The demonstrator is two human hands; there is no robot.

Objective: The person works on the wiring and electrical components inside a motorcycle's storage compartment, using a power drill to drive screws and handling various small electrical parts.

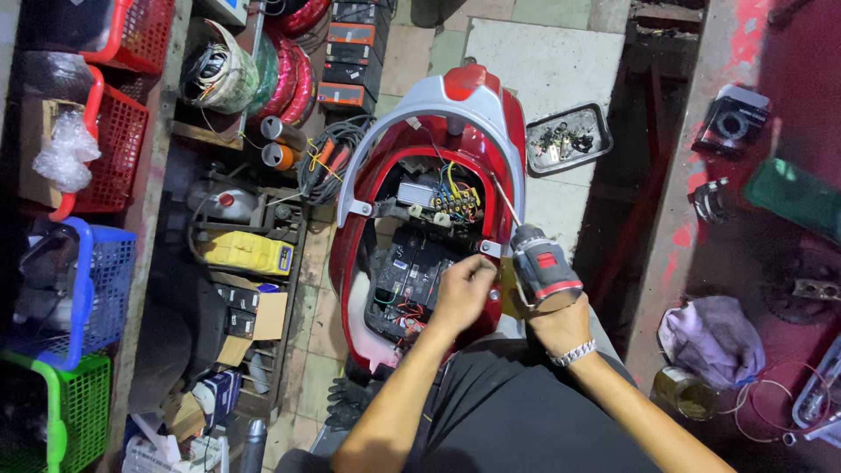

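The right hand [561, 320] is mostly hidden behind the drill [543, 270] that it grips; only the wrist with a metal bracelet [572, 353] shows clearly. The long bit of the drill is thin and hard to follow, and I cannot tell what its tip touches. The left hand [462, 289] is closed on something small at the right rim of the scooter [438, 201], just beside the drill; the small thing itself is too small to make out. The two hands are close together but each holds its own thing.

The scooter stands in the middle, between a shelf side and a red floor strip. Its seat is off, so the open bay shows a black battery [412, 267], a yellow connector block [457, 200] and many coloured wires. The body is red with a grey grab rail [420, 118] around the rear.

At the top, a stack of black boxes with orange labels [350, 61] lies partly cut off. On the left a yellow box [245, 252] lies on a low shelf, with brown cartons [258, 320] below it. A black tray [568, 138] holds small dark parts, hard to identify.
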